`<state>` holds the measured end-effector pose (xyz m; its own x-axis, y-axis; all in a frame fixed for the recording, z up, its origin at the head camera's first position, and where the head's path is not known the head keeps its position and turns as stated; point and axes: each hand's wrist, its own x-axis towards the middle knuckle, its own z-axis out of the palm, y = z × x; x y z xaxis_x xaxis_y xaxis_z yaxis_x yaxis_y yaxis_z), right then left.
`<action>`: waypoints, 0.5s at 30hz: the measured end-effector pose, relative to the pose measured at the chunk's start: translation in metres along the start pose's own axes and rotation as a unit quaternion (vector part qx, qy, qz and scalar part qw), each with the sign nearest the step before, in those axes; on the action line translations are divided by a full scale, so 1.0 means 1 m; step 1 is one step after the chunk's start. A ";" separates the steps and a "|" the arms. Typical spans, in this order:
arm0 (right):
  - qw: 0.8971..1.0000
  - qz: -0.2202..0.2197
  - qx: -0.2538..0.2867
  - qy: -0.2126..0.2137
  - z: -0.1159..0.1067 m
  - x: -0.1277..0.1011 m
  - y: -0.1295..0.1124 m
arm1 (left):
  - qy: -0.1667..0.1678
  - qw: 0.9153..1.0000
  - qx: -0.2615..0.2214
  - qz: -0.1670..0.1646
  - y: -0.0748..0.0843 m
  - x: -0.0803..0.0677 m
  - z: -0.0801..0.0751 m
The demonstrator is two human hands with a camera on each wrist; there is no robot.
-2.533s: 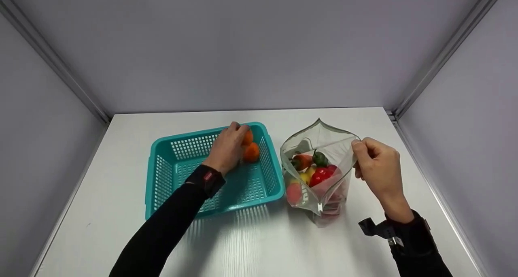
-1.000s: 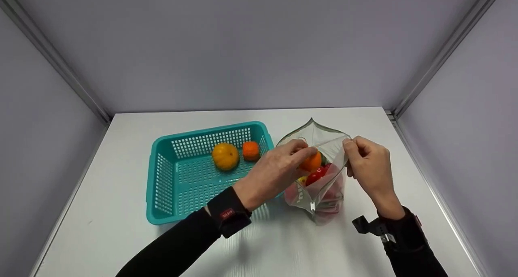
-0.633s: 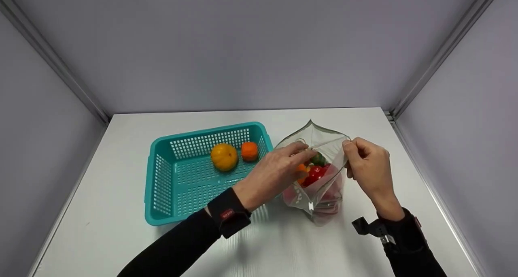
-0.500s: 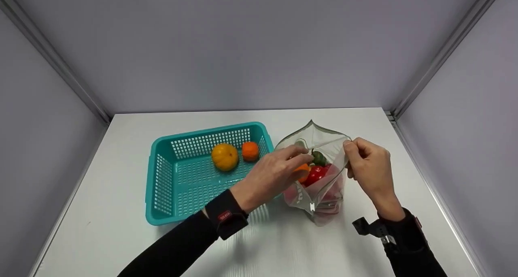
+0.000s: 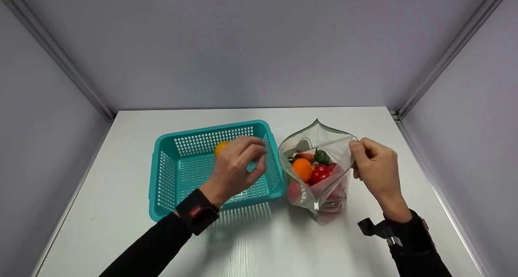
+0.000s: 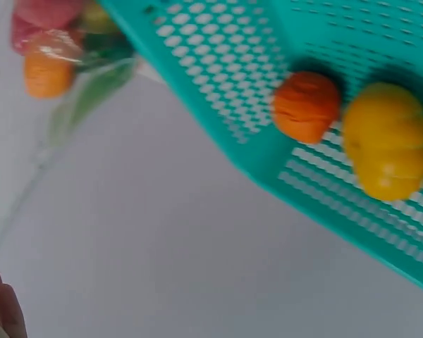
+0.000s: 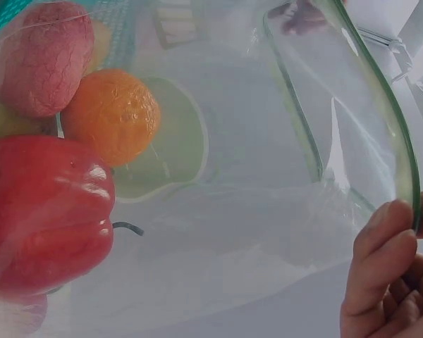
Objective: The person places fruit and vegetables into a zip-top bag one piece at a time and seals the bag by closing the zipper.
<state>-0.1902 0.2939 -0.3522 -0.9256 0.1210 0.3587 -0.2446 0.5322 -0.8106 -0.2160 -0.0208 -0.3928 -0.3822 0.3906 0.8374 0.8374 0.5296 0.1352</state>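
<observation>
Pinching the clear bag of produce, right grip; left grip loosely curled, empty, above basket with two fruits.

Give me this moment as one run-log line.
left hand: empty, over teal basket | right hand: pinches bag rim, holding bag open | basket: yellow fruit, orange fruit

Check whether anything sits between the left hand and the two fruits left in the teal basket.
Nothing visible does. The left hand hovers over the teal basket, right above the yellow fruit and the small orange fruit; the head view shows only open air beneath its fingers. The basket has no lid.
</observation>
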 end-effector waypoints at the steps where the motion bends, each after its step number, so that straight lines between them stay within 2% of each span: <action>1: 1.000 -0.003 0.000 0.000 -0.001 0.000 0.001 | -0.009 1.000 0.014 -0.012 -0.006 -0.004 -0.002; 4: 1.000 -0.008 -0.001 0.000 -0.002 0.000 0.002 | -0.057 0.995 0.052 -0.064 -0.024 -0.017 -0.005; 7: 1.000 -0.012 -0.002 0.000 -0.003 0.000 0.003 | -0.126 0.981 0.075 -0.127 -0.041 -0.030 -0.007; 11: 1.000 -0.014 -0.001 -0.002 -0.003 -0.001 0.002 | -0.223 0.947 0.099 -0.209 -0.058 -0.043 -0.010; 15: 1.000 -0.012 0.003 -0.006 -0.002 0.000 0.001 | -0.297 0.912 0.116 -0.259 -0.069 -0.050 -0.010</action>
<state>-0.1894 0.2962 -0.3519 -0.9224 0.0987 0.3734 -0.2691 0.5294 -0.8046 -0.2504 -0.0845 -0.4382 -0.9051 0.3444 0.2493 0.4048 0.8774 0.2574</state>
